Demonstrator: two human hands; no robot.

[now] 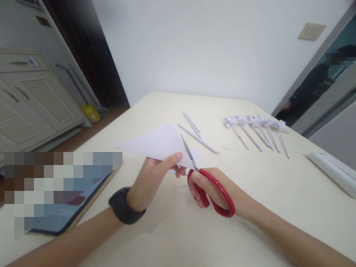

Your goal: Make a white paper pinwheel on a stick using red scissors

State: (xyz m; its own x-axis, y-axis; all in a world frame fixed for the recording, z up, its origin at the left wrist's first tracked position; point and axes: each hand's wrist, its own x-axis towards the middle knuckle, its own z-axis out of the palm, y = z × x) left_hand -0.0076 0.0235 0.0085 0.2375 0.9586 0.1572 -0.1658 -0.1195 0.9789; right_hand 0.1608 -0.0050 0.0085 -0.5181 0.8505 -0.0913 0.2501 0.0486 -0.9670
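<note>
My left hand point(152, 178) pinches the near corner of a folded white paper triangle point(155, 144), holding it above the cream table point(278, 185). My right hand point(214, 191) grips red-handled scissors point(211, 189), fingers through the loops. Their blades point up and away into the paper's right edge, and look nearly closed. A black band sits on my left wrist.
Several white paper pinwheels on rolled sticks point(258, 128) lie in a row at the back right. Rolled paper sticks point(197, 137) lie beyond the paper. A white box point(332, 171) sits at the right edge, a book point(69, 207) at the left. Cabinets point(30, 100) stand left.
</note>
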